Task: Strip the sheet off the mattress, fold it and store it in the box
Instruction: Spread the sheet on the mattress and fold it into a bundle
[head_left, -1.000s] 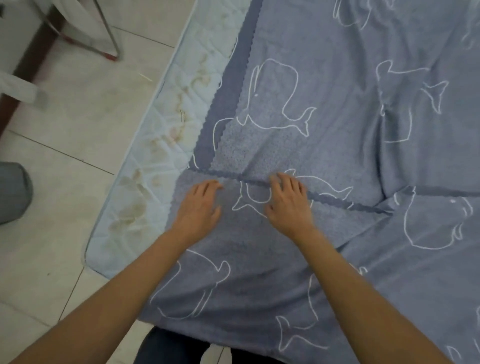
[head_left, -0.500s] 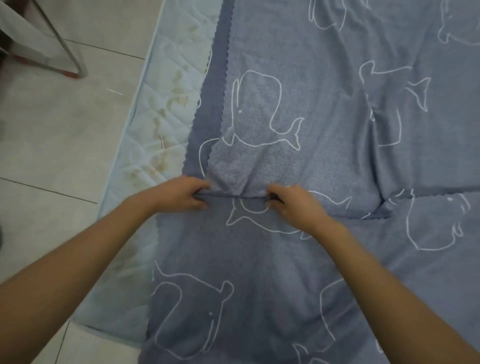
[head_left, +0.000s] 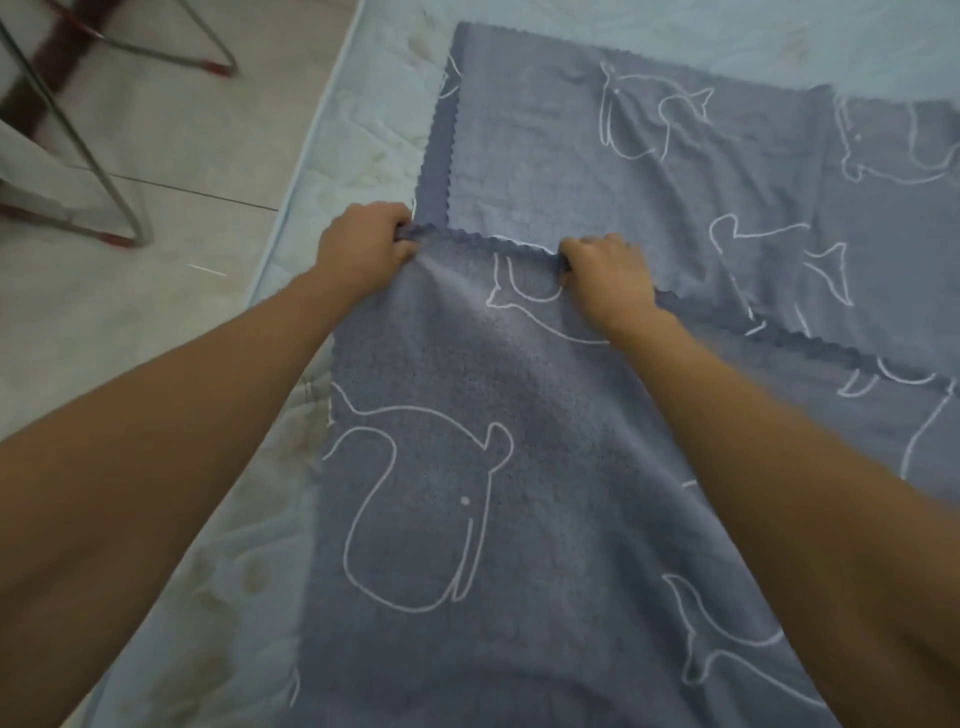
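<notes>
A grey-blue sheet with white whale outlines lies partly folded on a pale blue quilted mattress. Its near layer is folded over, and the scalloped edge of that layer runs across between my hands. My left hand grips that edge at its left corner. My right hand grips the same edge a little to the right. Both arms reach forward over the near layer. No box is in view.
The mattress lies on a tiled floor, with bare stained quilting showing along its left side and at the top. A metal frame with red-tipped feet stands on the floor at the upper left.
Both hands went from lying flat on the sheet to gripping the scalloped edge. They have carried it away from me, so the far end of the sheet and bare mattress now show.
</notes>
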